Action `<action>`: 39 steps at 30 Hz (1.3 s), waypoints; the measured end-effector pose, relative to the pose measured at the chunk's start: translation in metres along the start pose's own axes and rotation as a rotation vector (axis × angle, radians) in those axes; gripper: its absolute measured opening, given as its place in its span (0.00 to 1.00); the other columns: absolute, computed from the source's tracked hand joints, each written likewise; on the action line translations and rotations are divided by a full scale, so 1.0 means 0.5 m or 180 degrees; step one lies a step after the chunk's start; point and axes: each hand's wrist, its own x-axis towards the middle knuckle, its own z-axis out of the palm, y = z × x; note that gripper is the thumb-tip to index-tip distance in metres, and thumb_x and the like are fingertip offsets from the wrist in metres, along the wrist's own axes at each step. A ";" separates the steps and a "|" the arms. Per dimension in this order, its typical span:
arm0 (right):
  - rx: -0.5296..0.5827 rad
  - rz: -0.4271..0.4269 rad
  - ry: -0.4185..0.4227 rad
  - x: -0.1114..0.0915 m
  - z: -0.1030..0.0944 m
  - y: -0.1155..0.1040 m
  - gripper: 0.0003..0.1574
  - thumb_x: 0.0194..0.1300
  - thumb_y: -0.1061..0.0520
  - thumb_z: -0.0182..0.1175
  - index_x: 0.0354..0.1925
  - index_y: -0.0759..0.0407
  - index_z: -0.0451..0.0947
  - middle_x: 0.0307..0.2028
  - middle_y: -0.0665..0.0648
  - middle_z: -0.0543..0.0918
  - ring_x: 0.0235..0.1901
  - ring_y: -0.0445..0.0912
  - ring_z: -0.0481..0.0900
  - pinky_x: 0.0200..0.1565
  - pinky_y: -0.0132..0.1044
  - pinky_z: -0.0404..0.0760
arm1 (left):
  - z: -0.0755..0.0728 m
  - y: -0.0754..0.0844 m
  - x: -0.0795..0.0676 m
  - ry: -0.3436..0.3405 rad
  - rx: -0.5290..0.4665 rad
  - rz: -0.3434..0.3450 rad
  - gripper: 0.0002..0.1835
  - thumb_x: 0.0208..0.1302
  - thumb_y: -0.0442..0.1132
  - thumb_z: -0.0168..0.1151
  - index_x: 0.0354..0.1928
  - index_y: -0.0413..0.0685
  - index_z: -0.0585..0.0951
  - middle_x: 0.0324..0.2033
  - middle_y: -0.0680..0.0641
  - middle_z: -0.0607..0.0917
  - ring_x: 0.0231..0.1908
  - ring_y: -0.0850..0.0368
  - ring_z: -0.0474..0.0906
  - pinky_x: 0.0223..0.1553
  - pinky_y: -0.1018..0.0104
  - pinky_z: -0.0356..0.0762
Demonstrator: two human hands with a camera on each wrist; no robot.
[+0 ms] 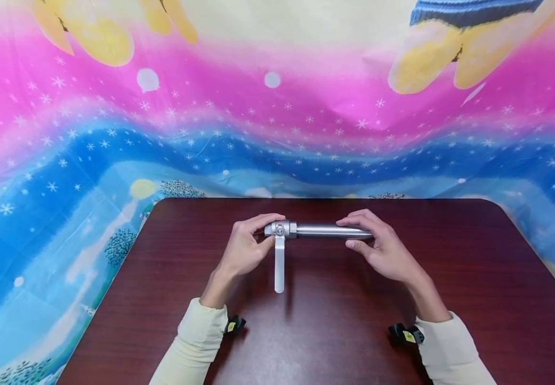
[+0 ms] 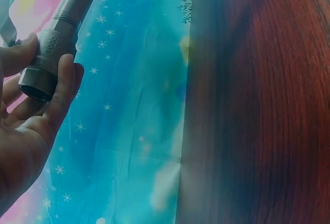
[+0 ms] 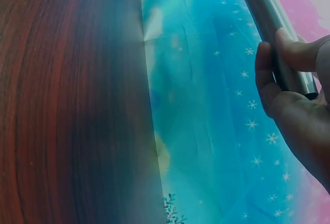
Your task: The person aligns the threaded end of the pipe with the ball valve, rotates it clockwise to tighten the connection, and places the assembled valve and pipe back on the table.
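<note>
A metal ball valve (image 1: 280,230) with a flat lever handle (image 1: 279,267) is joined to a smooth steel pipe (image 1: 325,231). Together they are held level above the table, the lever pointing toward the person. My left hand (image 1: 246,246) grips the valve body at its left end, thumb on the near side and fingers on the far side. In the left wrist view the open end of the valve (image 2: 37,85) shows between thumb and fingers. My right hand (image 1: 385,248) holds the pipe's right end, and the thumb and fingers wrap it in the right wrist view.
A dark red-brown wooden table (image 1: 335,331) with rounded far corners lies below the hands. Behind and around it hangs a colourful printed cloth (image 1: 277,128). A black strap device sits at the left wrist (image 1: 234,324) and another at the right wrist (image 1: 406,334).
</note>
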 end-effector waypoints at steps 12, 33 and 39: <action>0.0109 0.0111 -0.0190 0.001 -0.009 -0.002 0.27 0.74 0.68 0.64 0.67 0.52 0.82 0.54 0.55 0.84 0.37 0.40 0.84 0.41 0.30 0.82 | 0.000 0.000 0.000 0.0016 -0.0030 0.0042 0.28 0.58 0.17 0.66 0.60 0.44 0.88 0.55 0.42 0.91 0.48 0.54 0.85 0.49 0.73 0.86; -0.0074 0.0030 0.0027 -0.002 0.002 -0.003 0.28 0.68 0.70 0.69 0.63 0.53 0.81 0.57 0.53 0.83 0.48 0.37 0.76 0.48 0.26 0.72 | 0.000 0.002 0.000 0.0000 -0.0007 0.0018 0.27 0.58 0.18 0.67 0.59 0.44 0.88 0.52 0.42 0.92 0.44 0.54 0.85 0.45 0.73 0.85; -0.0109 0.0126 0.0017 -0.001 -0.001 -0.006 0.26 0.72 0.66 0.67 0.64 0.50 0.81 0.54 0.52 0.85 0.46 0.37 0.78 0.48 0.27 0.75 | 0.000 -0.001 0.001 0.0014 -0.0015 0.0053 0.28 0.58 0.17 0.65 0.59 0.43 0.88 0.53 0.42 0.91 0.46 0.54 0.85 0.46 0.72 0.86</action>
